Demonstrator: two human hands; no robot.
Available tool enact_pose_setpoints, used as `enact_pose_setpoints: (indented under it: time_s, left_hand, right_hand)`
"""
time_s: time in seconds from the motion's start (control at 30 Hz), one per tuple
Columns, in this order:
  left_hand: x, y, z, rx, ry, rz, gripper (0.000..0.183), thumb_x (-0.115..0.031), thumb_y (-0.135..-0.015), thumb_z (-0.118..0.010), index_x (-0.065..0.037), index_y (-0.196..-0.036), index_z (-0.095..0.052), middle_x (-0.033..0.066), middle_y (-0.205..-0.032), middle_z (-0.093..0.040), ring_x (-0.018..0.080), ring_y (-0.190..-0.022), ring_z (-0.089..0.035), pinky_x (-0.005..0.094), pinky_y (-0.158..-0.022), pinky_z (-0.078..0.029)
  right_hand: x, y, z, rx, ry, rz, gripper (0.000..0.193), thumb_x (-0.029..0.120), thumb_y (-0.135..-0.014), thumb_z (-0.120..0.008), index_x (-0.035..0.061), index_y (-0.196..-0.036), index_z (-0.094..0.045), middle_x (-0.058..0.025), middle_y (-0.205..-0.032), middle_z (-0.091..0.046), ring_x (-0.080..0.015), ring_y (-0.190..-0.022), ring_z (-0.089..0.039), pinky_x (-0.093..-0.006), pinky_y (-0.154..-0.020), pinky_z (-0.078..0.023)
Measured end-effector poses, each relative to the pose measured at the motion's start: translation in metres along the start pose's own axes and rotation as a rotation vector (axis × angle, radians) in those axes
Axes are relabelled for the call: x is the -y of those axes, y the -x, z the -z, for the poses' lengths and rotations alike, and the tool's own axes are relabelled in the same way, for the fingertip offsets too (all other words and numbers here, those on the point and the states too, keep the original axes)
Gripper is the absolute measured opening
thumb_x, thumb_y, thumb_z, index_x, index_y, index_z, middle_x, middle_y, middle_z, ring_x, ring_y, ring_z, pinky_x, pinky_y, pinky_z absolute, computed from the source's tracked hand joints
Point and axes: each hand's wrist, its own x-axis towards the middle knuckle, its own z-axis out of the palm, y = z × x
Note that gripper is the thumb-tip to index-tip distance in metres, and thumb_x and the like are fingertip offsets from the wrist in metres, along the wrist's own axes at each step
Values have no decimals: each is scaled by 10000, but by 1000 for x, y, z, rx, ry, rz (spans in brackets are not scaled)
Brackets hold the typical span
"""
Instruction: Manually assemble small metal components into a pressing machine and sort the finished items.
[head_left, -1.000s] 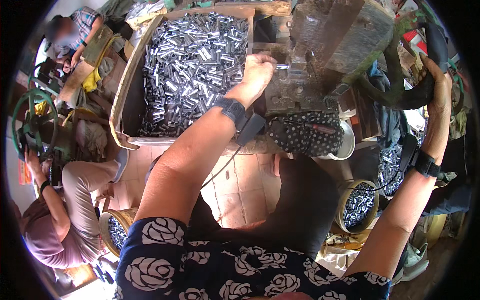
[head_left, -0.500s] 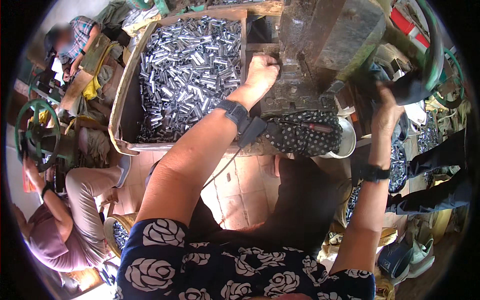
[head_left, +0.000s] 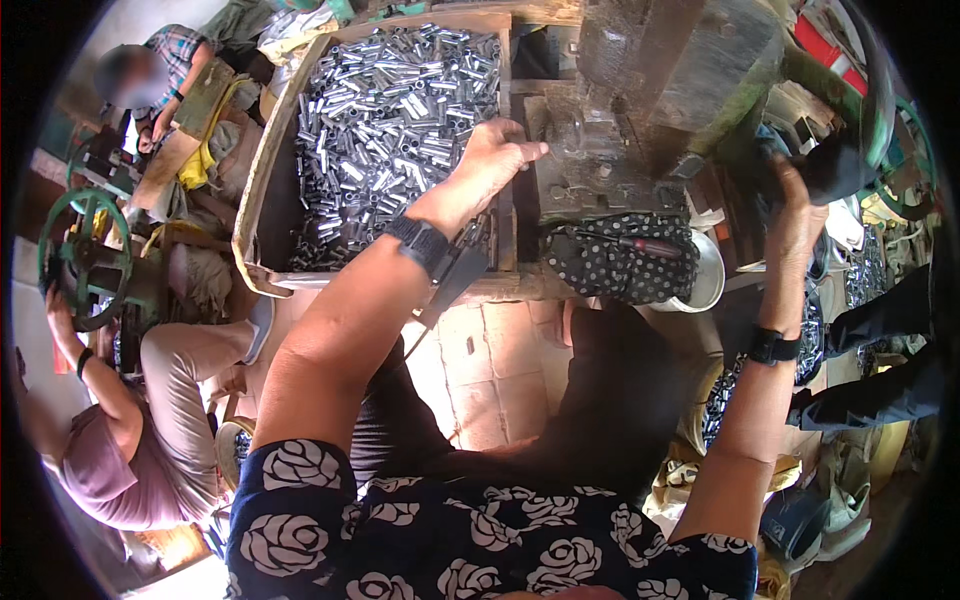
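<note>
My left hand (head_left: 490,165) is over the right side of a wooden tray (head_left: 245,215) heaped with short shiny metal tubes (head_left: 395,130). Its fingers curl under, with the thumb pointing right toward the machine; whatever they pinch, if anything, is hidden. To the right, my right hand (head_left: 795,215) is raised and wrapped round a dark handle (head_left: 835,170) by the green wheel rim (head_left: 880,110) of a press. Between the hands lies the press's worn, greasy bed (head_left: 590,150).
A polka-dot cloth (head_left: 600,265) with a screwdriver (head_left: 645,245) on it lies before the press, beside a white bucket (head_left: 708,275). At left, one co-worker (head_left: 130,455) holds another green wheel (head_left: 85,255); another person (head_left: 165,75) sits farther back. Dark-trousered legs (head_left: 880,350) stand at right.
My left hand has moved left, from the edge of the press bed to above the tray of tubes. My right hand stays at the handle. The whole view has shifted slightly.
</note>
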Motion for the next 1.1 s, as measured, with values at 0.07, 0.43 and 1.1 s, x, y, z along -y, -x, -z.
enact_pose_setpoints:
  time_s: [0.07,0.43,1.1]
  left_hand:
    - [-12,11,7,109,-71,76,304,-249,-765,-676,8,-908,-602,23,-655,-547,57,-502,-453,183,-363,-278]
    - [-29,8,-14,181,379,240,258,-172,-838,-532,21,-1009,-516,80,-788,-528,127,-589,-461,247,-537,-403]
    - [1,-34,-41,-29,360,-9,197,90,-761,-498,147,-950,-515,170,-818,-587,214,-559,-618,266,-485,-538]
  right_hand:
    - [-6,-1,-1,-65,-28,-57,279,42,-683,-654,9,-946,-564,-37,-868,-559,-139,-781,-520,-272,-754,-417]
    - [75,-43,4,153,147,-170,122,130,-752,-620,32,-793,-560,-43,-657,-526,-143,-611,-504,-264,-604,-390]
    - [102,-105,3,295,189,-183,237,239,-817,-576,38,-939,-606,43,-607,-443,-61,-529,-394,-192,-483,-298]
